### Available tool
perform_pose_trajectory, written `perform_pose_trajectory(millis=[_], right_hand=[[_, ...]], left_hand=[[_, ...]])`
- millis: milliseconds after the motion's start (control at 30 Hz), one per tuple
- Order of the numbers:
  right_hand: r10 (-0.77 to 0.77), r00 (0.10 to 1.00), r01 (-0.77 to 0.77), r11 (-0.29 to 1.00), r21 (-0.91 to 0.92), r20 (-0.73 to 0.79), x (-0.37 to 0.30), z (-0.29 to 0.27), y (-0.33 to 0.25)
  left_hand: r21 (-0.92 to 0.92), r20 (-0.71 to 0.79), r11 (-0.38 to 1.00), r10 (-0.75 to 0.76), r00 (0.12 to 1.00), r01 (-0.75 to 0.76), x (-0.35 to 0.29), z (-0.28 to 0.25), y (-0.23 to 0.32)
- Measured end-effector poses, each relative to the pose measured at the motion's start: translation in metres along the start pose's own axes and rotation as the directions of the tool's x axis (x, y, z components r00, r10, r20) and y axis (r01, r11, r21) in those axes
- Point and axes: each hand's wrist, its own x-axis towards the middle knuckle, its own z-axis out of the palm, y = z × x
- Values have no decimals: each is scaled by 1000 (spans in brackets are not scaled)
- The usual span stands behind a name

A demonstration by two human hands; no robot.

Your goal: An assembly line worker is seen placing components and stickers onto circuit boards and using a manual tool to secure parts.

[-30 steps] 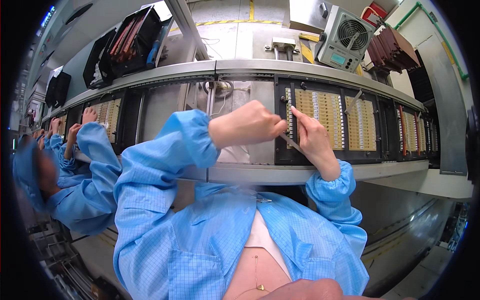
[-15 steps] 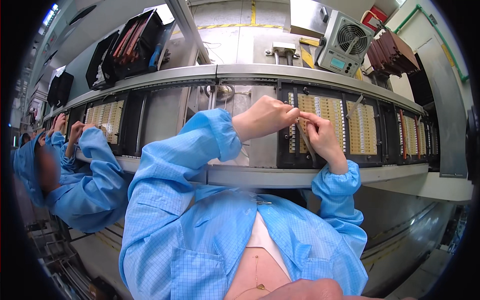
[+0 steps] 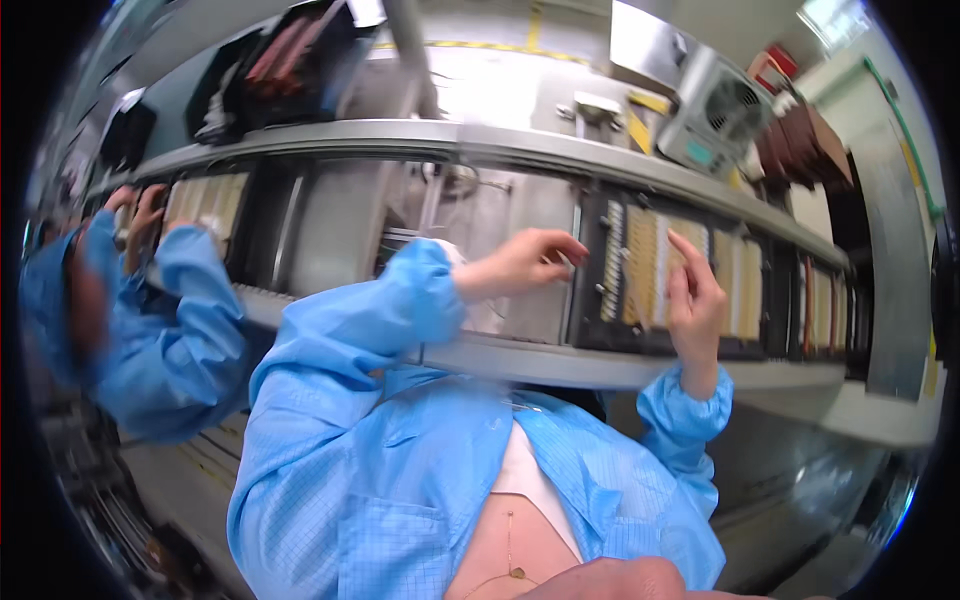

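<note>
A black frame point(image 3: 615, 330) on the conveyor holds yellowish panels point(image 3: 640, 265) lined with rows of small pale parts, blurred by motion. My left hand point(image 3: 522, 262) hovers just left of this frame, its fingers loosely bent with a gap to the thumb and nothing visible in them. Over the right part of the same frame is my right hand point(image 3: 696, 300). Its index finger points away from me above the panels, the other fingers are curled, and I see nothing held. Whether that fingertip touches a panel I cannot tell.
Metal rails point(image 3: 540, 360) edge the conveyor. A fan unit point(image 3: 715, 115) stands beyond it at the right, beside brown stacked boards point(image 3: 803, 145). Black bins point(image 3: 300, 65) are at the far left. A co-worker in a blue smock point(image 3: 190, 340) works over another frame on my left.
My hands were together over the frame's left part; now they are apart. The left drew back leftward and the right shifted right. The view has moved, and the picture is blurred.
</note>
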Motion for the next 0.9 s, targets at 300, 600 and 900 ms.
perform_pose_trajectory(millis=[300,600,900], right_hand=[[-218,964,215,976,37,154,13,43,9],[-311,841,271,950,151,443,20,71,-33],[-55,597,-66,991,117,800,-67,21,-8]], left_hand=[[-252,270,964,159,950,-90,79,53,-43],[151,238,903,362,901,-403,126,31,-82],[478,59,811,353,934,-337,94,-19,-64]])
